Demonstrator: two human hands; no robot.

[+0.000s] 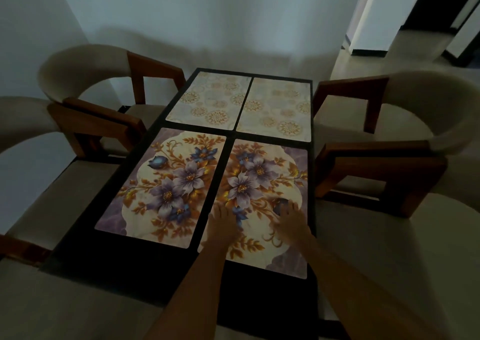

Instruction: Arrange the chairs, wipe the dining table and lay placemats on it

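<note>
Several placemats lie on the dark dining table (124, 267). Two pale ones with gold medallions, one at far left (207, 98) and one at far right (278, 108), sit at the back. Two with purple flowers lie nearer: the near left placemat (166, 186) and the near right placemat (262, 176). My left hand (222, 222) rests flat on the near right placemat's left part, fingers spread. My right hand (291, 220) presses flat on its right part. Neither hand grips anything.
Cream chairs with brown wooden arms flank the table: two on the left (85, 80) (31, 137) and two on the right (415, 111) (389, 248). A white wall stands behind the table. An open doorway (428, 15) is at the upper right.
</note>
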